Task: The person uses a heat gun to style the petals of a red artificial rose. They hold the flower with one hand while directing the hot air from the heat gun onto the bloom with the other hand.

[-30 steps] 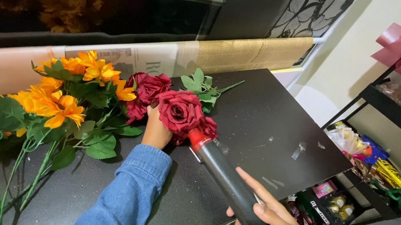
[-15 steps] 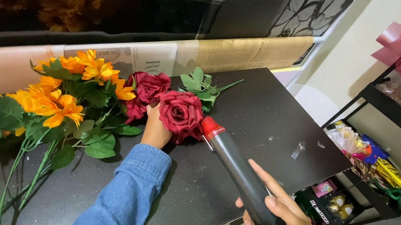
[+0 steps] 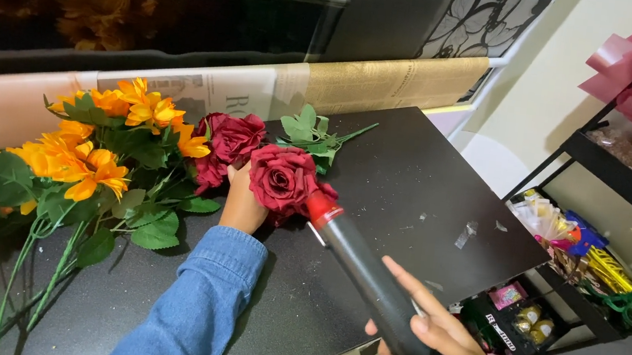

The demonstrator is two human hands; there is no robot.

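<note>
The left hand (image 3: 243,202) is closed on a dark red rose (image 3: 281,177), holding the bloom just above the black counter (image 3: 427,174). The right hand (image 3: 440,342) has its grip clenched round a black glue gun (image 3: 375,283), whose red nozzle (image 3: 322,205) touches the right side of the bloom. I judge the gluing of this rose to be in progress, not finished. A second red rose (image 3: 232,138) lies just behind the left hand, beside a loose sprig of leaves (image 3: 313,133); whether either is already fixed cannot be told. To the left, orange flowers (image 3: 97,152) lie loose on their stems, seemingly untouched. Paper rolls (image 3: 390,83) lie along the far edge.
</note>
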